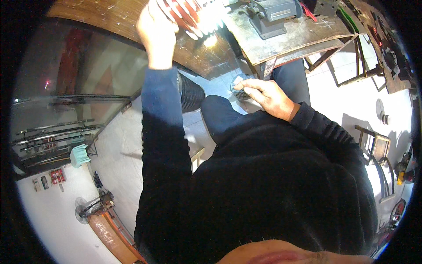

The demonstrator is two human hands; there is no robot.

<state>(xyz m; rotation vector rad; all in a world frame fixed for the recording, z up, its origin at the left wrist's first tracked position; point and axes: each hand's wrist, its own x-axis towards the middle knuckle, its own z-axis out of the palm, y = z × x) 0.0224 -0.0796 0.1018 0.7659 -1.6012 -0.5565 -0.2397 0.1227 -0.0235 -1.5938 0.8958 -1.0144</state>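
Note:
At the top, my left hand grips the side of a red-brown copper-coloured coiled part with white strips, partly washed out by glare on the wooden tabletop. Lower and to the right, my right hand is closed in a pinch on a small pale piece, too small to identify. Beneath that hand, between my legs, is a round blue-rimmed container, mostly hidden.
A metal-topped bench carries a grey machine and a red-handled tool. A chair frame is at right. Glass panels, a mint stool and a fan are at left.

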